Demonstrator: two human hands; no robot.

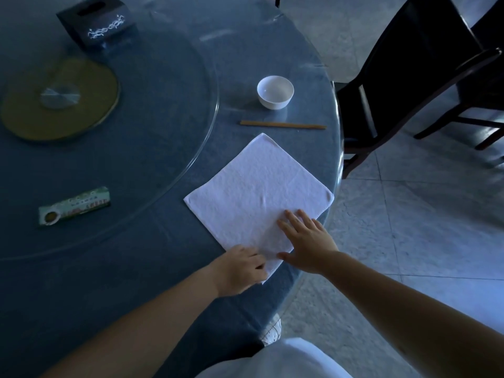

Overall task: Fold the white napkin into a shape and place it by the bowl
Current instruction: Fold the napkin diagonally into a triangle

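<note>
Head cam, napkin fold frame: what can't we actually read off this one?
- Near corner of the white napkin: covered by the left hand, so any pinch is hidden.
- Napkin under the right hand: palm lies flat on it.
- Print on the green packet: too small and dim.
- Chopsticks: one or a pair, too thin to tell.
- Black tissue box: cut off by the top edge.

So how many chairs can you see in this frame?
2. One dark chair stands at the table's right edge; a second chair is partly cut off at the far right. Others may be out of view.
</note>
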